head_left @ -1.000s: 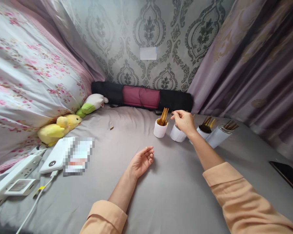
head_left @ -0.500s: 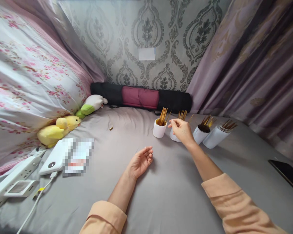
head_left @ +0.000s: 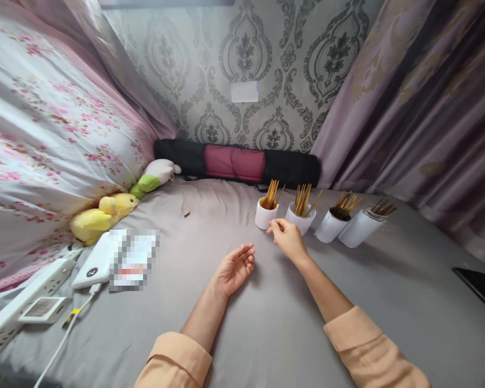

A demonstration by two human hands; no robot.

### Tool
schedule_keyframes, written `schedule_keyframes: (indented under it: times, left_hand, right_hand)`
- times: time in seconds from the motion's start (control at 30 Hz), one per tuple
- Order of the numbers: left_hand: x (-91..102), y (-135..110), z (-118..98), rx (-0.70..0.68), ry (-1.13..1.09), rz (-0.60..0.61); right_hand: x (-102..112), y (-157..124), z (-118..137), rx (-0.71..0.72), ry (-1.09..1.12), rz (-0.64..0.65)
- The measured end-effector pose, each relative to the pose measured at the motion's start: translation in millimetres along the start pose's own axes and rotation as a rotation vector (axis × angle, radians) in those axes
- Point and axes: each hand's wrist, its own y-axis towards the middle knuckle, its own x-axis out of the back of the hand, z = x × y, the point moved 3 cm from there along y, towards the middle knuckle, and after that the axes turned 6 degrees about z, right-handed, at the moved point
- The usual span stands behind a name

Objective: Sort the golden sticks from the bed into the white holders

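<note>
My left hand [head_left: 235,269] lies palm up on the grey sheet [head_left: 275,334], its fingers loosely bent and nothing in the palm. To its right, my right hand [head_left: 288,238] is held in a pinch just in front of a white cup [head_left: 302,222]. Whatever the pinched fingertips may hold is too small or hidden to see. Thin yellow-brown sticks [head_left: 303,199] stand in that cup. Left of it is another white cup [head_left: 265,216] of sticks [head_left: 271,193]. Further right, a white holder with a dark inside [head_left: 328,229] and a tilted, taller white holder [head_left: 356,229] also contain sticks.
At the back lies a black and maroon roll [head_left: 234,163]. On the left are plush toys [head_left: 101,215], a white power bank [head_left: 101,258], a power strip [head_left: 36,299] and a cable [head_left: 60,345]. A small metallic item [head_left: 186,214] lies mid-sheet; a dark phone [head_left: 479,285] is far right.
My right hand has moved left and towards me, away from the second cup, whose sticks now show fully. My left hand stays put. The view has shifted slightly.
</note>
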Motion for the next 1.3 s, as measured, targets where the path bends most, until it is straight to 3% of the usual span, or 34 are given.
schedule_keyframes:
  times: [0.33, 0.57, 0.9, 1.3]
  left_hand:
    - [-1.4, 0.3, 0.7, -0.008, 0.012, -0.014]
    - [-2.3, 1.4, 1.1, -0.006, 0.022, -0.002]
    - [-5.6, 3.9, -3.9, 0.003, 0.09, -0.136]
    - [7.8, 11.2, -52.8, -0.137, 0.261, -0.332]
  right_hand:
    - [-37.8, -14.6, -20.0, -0.012, -0.058, 0.047]
    - [-45.9, -19.1, -31.1, -0.02, -0.109, 0.029]
    - [-45.6, -22.2, -31.0, -0.022, -0.154, 0.021]
    - [-46.2, -22.6, -33.0, -0.053, -0.16, 0.031]
